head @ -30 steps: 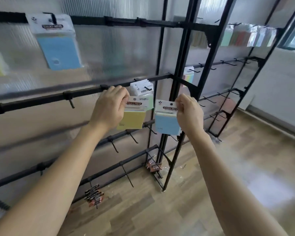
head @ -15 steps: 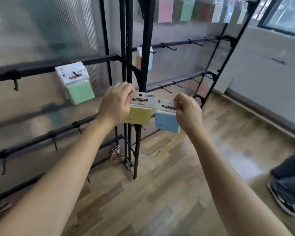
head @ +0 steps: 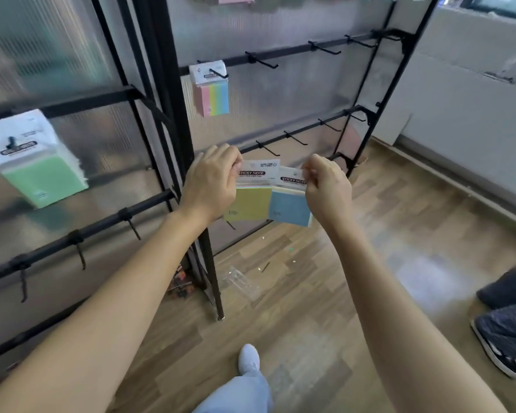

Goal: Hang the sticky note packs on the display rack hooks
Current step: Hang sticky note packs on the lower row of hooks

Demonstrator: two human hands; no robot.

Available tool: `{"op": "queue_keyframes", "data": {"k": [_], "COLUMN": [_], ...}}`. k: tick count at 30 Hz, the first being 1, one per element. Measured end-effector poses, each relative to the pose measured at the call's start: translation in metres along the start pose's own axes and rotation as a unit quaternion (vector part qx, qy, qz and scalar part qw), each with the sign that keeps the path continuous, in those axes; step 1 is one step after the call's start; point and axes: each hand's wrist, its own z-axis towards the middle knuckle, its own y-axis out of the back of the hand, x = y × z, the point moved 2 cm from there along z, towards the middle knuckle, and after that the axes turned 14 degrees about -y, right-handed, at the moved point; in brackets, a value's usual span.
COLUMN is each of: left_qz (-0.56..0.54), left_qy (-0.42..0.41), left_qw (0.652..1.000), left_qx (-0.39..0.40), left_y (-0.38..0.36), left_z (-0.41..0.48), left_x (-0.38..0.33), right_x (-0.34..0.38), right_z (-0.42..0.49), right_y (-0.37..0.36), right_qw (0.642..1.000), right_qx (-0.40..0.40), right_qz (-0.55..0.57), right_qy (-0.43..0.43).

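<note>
My left hand point(head: 212, 181) pinches the white header of a yellow sticky note pack point(head: 248, 204). My right hand point(head: 325, 183) pinches the header of a blue sticky note pack point(head: 289, 207), which overlaps the yellow one. Both packs hang in the air in front of the black display rack point(head: 176, 138). Just behind them runs a rail of bare hooks point(head: 294, 138). One rail higher, a multicolour striped pack point(head: 210, 89) hangs on its hook, with bare hooks point(head: 323, 49) to its right. A green pack point(head: 39, 171) hangs on the left panel.
Another person's dark-trousered legs and a shoe point(head: 501, 344) stand at the right edge. My own white shoe point(head: 248, 357) is on the wood floor. A clear plastic wrapper point(head: 242, 281) and small items point(head: 181, 283) lie by the rack's foot. A white wall point(head: 465, 114) runs along the right.
My view has swung right along the rack. The green pack has slid to the left edge and the striped pack's panel now faces me. Both hands still hold their packs, now overlapping.
</note>
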Motion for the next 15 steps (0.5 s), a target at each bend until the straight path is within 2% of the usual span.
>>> {"op": "queue_keyframes", "data": {"k": [15], "left_qz": [0.018], "left_qy": [0.009], "left_qw": [1.0], "left_qx": [-0.018], "left_y": [-0.096], "left_z": [0.138], "left_x": [0.066], "right_x": [-0.04], "right_z": [0.189], "right_y": [-0.016], "right_qw": [0.999], "right_qx": [-0.048], "right_qz": [0.003], "right_qy": [0.015]}}
